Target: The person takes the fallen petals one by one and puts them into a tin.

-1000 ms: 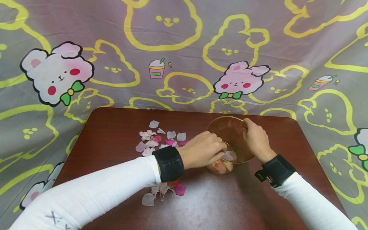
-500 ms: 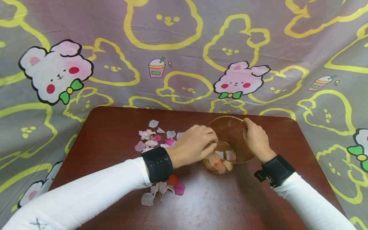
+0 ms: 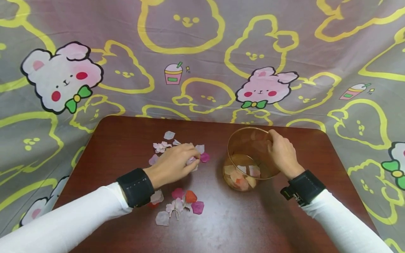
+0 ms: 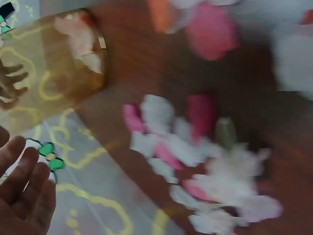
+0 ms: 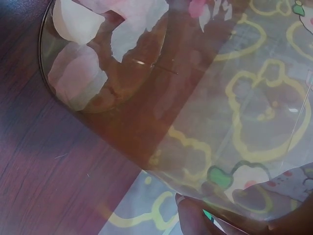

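Observation:
In the head view, my left hand (image 3: 175, 161) is over the upper group of artificial petals (image 3: 162, 146), white, pale pink and magenta. Its fingers look extended and hold nothing in the left wrist view, where the petals (image 4: 166, 132) lie apart from the fingers (image 4: 29, 188). My right hand (image 3: 284, 153) grips the rim of a clear amber container (image 3: 250, 142), thumb and fingers on either side of its wall. The container leans toward the right. Several pale and orange petals (image 5: 76, 73) lie at its bottom.
A second group of petals (image 3: 177, 203), with an orange-red one among them, lies nearer on the brown table (image 3: 240, 221). A patterned cloth (image 3: 202, 63) hangs behind the table and at its sides.
My left hand has moved left from the container's mouth to above the upper petals, its fingers leaving the container. The right hand and the container have stayed in place.

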Action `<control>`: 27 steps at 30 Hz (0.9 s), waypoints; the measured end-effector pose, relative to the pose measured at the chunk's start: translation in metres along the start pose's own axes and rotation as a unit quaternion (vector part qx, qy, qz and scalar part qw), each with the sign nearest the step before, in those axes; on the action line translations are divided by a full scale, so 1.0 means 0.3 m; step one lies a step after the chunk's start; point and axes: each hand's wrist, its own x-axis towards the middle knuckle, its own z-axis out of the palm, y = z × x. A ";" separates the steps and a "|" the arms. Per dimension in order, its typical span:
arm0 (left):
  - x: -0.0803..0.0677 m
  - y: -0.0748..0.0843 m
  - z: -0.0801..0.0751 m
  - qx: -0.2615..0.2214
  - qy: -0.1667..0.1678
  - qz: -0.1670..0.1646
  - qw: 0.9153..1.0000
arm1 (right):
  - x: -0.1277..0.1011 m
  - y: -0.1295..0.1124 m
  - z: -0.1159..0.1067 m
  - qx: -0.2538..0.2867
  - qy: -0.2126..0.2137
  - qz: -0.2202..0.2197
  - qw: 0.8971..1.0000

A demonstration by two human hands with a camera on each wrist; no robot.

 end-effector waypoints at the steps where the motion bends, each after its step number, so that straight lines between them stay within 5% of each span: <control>1: -0.020 -0.014 0.001 0.001 -0.011 -0.008 1.000 | 0.000 0.000 -0.001 0.000 0.000 -0.001 1.000; 13: -0.245 -0.158 0.056 0.008 -0.111 -0.073 0.991 | 0.000 0.002 -0.004 -0.004 0.001 0.004 1.000; 27: -0.377 -0.225 0.066 -0.008 -0.156 -0.099 0.983 | 0.003 -0.002 -0.002 -0.006 0.000 0.007 1.000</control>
